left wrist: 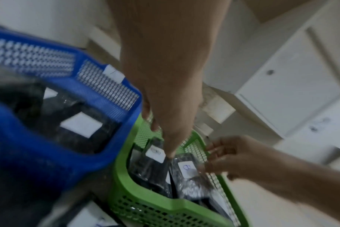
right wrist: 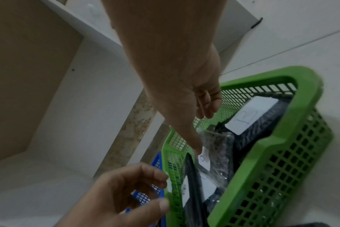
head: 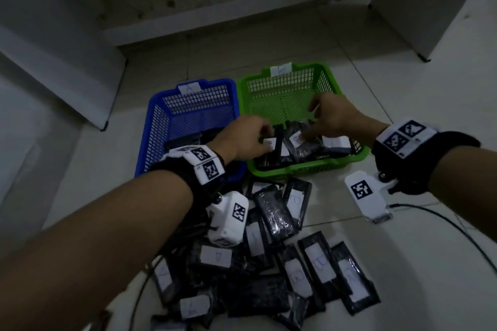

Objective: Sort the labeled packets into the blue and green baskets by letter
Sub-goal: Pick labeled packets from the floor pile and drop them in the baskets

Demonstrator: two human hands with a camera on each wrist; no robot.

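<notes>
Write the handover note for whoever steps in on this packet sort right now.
Left hand: over the green mesh plastic basket, pinching the top of an upright black packet with a white label.
Right hand: fingers extended, index tip touching a labelled packet lying in the green basket; it grips nothing.
Blue mesh plastic basket, tagged A, sits beside the green one and holds some packets.
Done: several packets in each basket.
Left: the pile of black labelled packets on the tiled floor, marked A or B.
</notes>
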